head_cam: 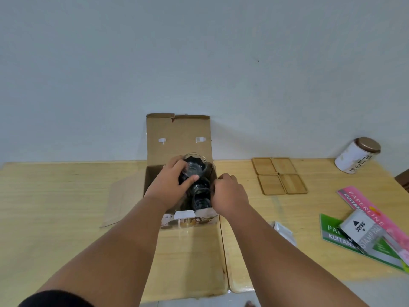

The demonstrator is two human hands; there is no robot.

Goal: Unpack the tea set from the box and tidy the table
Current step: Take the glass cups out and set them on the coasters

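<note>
Cardboard, brown and creased, forms the open box (155,180) at the middle of the pale wooden counter (55,196), its tall rear flap standing against the grey wall and a side flap lying flat to the left. We see the left hand (170,185) at the box mouth, its fingers (177,165) wrapped around a clear glass cup (195,166) that is raised above the rim, thumb pressed across the near side of the glass. More glassware (200,196) sits dark and stacked inside the box, below the lifted cup. The right hand (230,196) rests on the right wall of the box with its fingers curled over the edge; we cannot tell how firmly they grip. To the right, four wooden coasters (280,175) lie in a tight two-by-two square, edges touching. A white tin with a bronze lid (357,155) stands near the far right corner. Nearer the camera's right edge, a pink receipt book (376,218), a green receipt book (332,235) and a white stamp pad box (359,224) overlap in a loose pile, a black pen (352,242) across them. A small white packet (284,232) lies just beside the right forearm.
</note>
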